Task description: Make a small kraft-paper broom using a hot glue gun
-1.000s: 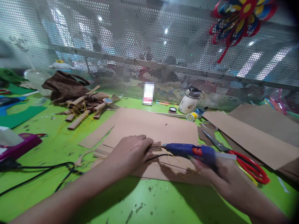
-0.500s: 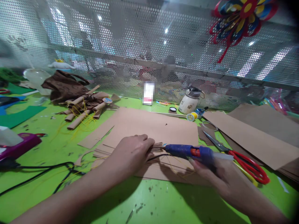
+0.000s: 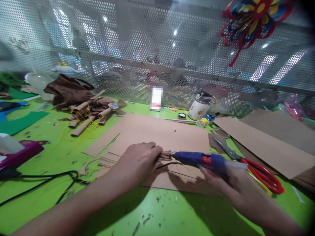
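Observation:
My left hand point(image 3: 140, 160) is closed on a bundle of folded brown paper point(image 3: 165, 155), whose layered edges show past the fingertips. My right hand point(image 3: 231, 183) grips a blue glue gun point(image 3: 189, 158) with a clear glue stick point(image 3: 236, 165) protruding from its back. The gun's nozzle is at the right end of the folded paper; whether they touch is too fine to tell. Beneath both hands lie brown paper sheets point(image 3: 159, 131) and loose yellow thread. Red-handled scissors point(image 3: 263, 175) rest beside my right hand, over something yellow.
Rolled brown paper pieces point(image 3: 83, 126) tied with yellow thread lie by a brown bag point(image 3: 70, 91) at left. A black cord point(image 3: 41, 177) runs from a purple power strip point(image 3: 24, 152). A bottle point(image 3: 199, 106), a yellow thread spool point(image 3: 202, 123) and a perforated screen point(image 3: 137, 39) are behind.
Both hands, the glue gun and the folded paper hold almost the same position. Behind the screen at upper left, a person's figure has shifted.

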Demonstrator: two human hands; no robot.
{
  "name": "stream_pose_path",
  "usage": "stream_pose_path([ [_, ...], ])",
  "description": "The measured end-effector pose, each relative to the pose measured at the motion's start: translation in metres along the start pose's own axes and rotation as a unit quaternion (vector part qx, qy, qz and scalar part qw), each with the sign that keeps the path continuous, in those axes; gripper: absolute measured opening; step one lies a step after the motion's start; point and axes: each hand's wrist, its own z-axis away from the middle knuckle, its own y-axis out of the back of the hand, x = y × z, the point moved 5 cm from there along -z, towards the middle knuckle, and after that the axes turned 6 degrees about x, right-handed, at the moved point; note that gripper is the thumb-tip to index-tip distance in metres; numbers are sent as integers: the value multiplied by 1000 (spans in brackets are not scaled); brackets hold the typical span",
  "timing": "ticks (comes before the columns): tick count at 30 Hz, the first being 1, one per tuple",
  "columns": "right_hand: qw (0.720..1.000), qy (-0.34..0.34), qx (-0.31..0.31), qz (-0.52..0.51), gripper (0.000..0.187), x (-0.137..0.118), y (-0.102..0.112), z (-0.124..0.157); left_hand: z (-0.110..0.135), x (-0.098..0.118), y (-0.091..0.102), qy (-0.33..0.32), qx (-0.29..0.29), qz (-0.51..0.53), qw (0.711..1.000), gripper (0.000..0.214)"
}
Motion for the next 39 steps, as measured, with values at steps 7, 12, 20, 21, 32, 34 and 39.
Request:
stream_pose_path([
  [7,1000,0,-15,-10,21,-3,-2,0,-1,0,1,-7,2,10,1000,23],
  [12,1000,1,-8,-14,23,-1,-1,0,-1,1,3,-7,5,8,1000,30],
  [20,1000,5,-1,-6,24,-3,0,0,0,1,2,-15,10,0,1000,22],
  [21,1000,5,-5,-7,24,-3,-1,0,0,1,2,-15,12,0,1000,21],
  [32,1000,-3,15,4,27,2,2,-2,-2,-1,4,-5,4,5,1000,22],
  [34,1000,-7,21,2,28,1,4,-4,-2,-1,3,-6,3,6,1000,23],
  [39,998,-33,46,-3,32,8,3,-7,-3,1,5,-6,6,20,1000,28],
])
